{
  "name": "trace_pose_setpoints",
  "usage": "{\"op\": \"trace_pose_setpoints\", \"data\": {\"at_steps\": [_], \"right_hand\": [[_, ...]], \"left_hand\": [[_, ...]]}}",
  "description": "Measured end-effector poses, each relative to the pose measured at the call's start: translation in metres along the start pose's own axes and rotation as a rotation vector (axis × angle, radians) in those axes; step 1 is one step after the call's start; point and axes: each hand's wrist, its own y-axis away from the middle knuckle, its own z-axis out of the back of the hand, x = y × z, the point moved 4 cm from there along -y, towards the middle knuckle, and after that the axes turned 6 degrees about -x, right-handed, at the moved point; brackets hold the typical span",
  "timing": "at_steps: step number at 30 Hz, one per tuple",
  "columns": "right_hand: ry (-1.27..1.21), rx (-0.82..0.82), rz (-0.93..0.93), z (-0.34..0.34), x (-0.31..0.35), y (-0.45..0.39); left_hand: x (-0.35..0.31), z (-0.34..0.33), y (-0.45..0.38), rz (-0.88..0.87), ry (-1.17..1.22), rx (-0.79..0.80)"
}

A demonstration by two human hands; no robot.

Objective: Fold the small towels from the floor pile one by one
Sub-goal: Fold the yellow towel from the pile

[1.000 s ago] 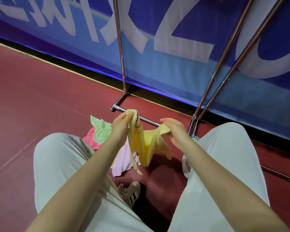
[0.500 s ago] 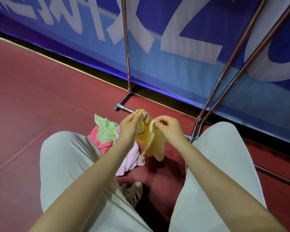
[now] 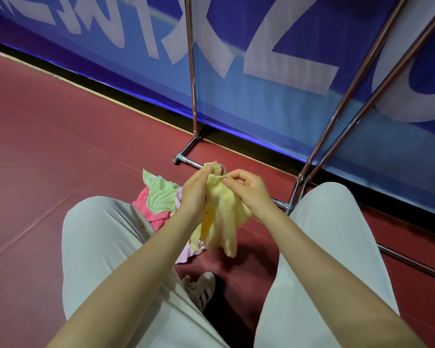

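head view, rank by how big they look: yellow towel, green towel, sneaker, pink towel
1. yellow towel, held up by both hands, so nearer the camera and flattered
2. green towel
3. pink towel and sneaker: both partly hidden and look alike, so not ranked

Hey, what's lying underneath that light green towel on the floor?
The light green towel lies on a bright pink towel, with a pale lilac towel beside it. The left hand and held yellow towel hide the rest of the pile.
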Motion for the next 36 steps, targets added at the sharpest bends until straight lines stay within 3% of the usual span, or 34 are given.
{"op": "trace_pose_setpoints", "data": {"at_steps": [7,16,19,21,26,30,36], "right_hand": [[-0.12,-0.149,-0.049,0.004,-0.005,-0.003],[-0.011,-0.3,-0.087,0.013,-0.014,-0.006],[-0.007,-0.336,-0.102,0.016,-0.013,-0.005],[-0.016,-0.326,-0.116,0.016,-0.012,-0.004],[-0.081,-0.176,-0.109,0.006,-0.008,-0.004],[0.12,-0.046,0.07,0.0,-0.003,-0.003],[0.252,0.044,0.112,-0.002,-0.016,0.003]], "left_hand": [[0.001,-0.015,0.008,0.046,0.014,0.171],[0.017,-0.024,0.01,0.088,-0.016,0.13],[0.018,-0.025,0.012,0.007,-0.056,0.171],[0.016,-0.025,0.013,-0.065,-0.127,0.185],[0.003,-0.017,0.011,-0.166,-0.172,0.035],[-0.014,-0.006,0.006,-0.237,-0.197,-0.03],[-0.04,0.019,0.001,-0.314,-0.221,-0.146]]}}
